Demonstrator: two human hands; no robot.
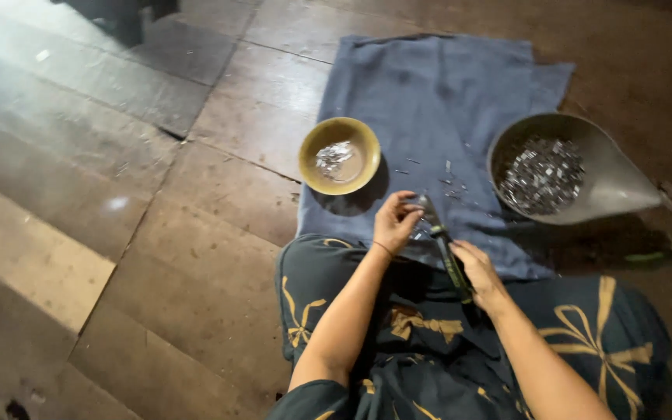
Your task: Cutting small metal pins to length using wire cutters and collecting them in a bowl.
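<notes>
Small silvery piece (416, 204) pinched in left hand (394, 223) fingertips, over near edge of blue cloth (437, 101) spread on the floor. Right hand (476, 268) closed around dark-handled tool (446, 253), its tip meeting the piece. Yellow bowl (340, 155) with few shiny scraps at cloth's left edge; grey pan (577, 167) heaped with metal bits at right edge. Stone floor (118, 233) around
</notes>
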